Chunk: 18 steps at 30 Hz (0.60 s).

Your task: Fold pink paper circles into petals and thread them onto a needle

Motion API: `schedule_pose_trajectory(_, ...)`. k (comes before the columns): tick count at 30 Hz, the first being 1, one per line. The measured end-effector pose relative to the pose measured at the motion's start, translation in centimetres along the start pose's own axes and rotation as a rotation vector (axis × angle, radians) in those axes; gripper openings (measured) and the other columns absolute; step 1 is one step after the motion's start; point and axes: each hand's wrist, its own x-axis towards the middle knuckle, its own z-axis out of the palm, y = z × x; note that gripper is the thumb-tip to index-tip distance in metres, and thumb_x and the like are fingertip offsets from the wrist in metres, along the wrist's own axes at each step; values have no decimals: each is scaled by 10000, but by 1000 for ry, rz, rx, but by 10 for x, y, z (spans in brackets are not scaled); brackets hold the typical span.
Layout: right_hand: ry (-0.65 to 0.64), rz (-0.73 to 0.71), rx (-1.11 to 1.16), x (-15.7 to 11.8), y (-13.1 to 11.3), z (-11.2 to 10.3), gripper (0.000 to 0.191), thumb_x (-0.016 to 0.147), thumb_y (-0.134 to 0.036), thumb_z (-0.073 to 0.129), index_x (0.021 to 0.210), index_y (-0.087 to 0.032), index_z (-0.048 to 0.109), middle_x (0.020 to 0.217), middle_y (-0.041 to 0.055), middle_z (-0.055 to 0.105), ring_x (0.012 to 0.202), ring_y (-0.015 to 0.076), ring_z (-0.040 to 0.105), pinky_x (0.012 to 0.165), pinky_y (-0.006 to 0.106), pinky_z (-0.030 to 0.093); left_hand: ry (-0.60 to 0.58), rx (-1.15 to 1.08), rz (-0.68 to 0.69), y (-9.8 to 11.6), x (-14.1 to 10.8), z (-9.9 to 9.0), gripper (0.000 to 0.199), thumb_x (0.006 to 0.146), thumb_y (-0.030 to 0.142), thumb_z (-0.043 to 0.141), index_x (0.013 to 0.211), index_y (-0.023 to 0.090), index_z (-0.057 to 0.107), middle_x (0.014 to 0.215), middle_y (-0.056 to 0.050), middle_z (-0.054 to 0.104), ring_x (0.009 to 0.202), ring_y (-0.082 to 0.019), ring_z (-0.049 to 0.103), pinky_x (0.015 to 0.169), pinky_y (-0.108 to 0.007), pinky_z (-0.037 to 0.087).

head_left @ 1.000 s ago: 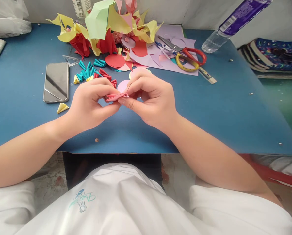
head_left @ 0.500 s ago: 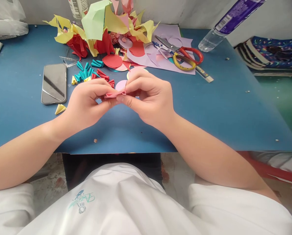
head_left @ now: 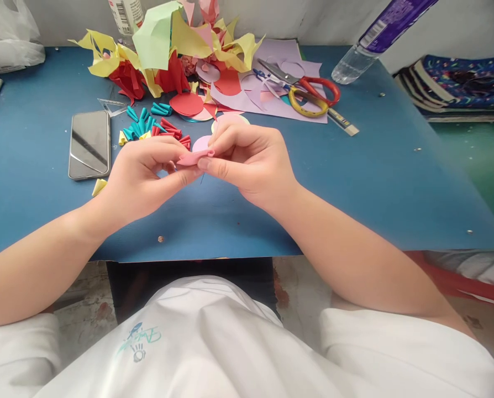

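Note:
Between my two hands is a pink piece of paper, with a small curl at its right end. My left hand pinches its left part with thumb and fingers. My right hand has thumb and index finger closed on the curled end. Below the thumbs pokes a thin dark stick or needle, mostly hidden. Just behind the fingers lies a pale purple paper circle. Red paper cones and teal paper cones lie beyond my left hand, and a yellow paper cone beside it.
A phone lies left of my hands. Coloured paper scraps are heaped at the back. Scissors rest on purple paper, with a water bottle to their right. The blue table's front edge runs before my body.
The thin stick showed above the pink paper before; now a thin end shows below the thumbs. The paper is tilted slightly more, its curled end higher. Both hands keep their pinch.

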Motion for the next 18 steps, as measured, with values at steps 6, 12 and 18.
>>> schedule_pose_trajectory(6, 38, 122, 91, 4, -9, 1, 320, 739, -295, 1198, 750, -280, 878, 773, -45, 749, 731, 165, 707, 797, 418, 736, 89, -189, -34, 0, -1, 2, 86, 1007, 254, 1091, 1072, 273, 1038, 932, -17, 934, 755, -137, 781, 627, -267, 663)
schedule_pose_trajectory(12, 52, 191, 36, -1, -9, 4, 313, 772, -369, 1229, 852, -293, 936, 876, -15, 895, 777, 191, 814, 611, 328, 633, 95, -149, -165, 4, -5, -1, 306, 1010, 474, 1124, 938, 218, 973, 887, -32, 925, 764, -182, 854, 660, -325, 736)
schedule_pose_trajectory(18, 104, 152, -71, -10, -6, 7, 248, 872, -447, 1199, 913, -349, 975, 950, -10, 935, 820, 224, 828, 722, 402, 723, 142, -105, -126, 3, -8, 5, 368, 1025, 525, 1110, 940, 217, 928, 910, -50, 930, 781, -189, 852, 682, -346, 745)
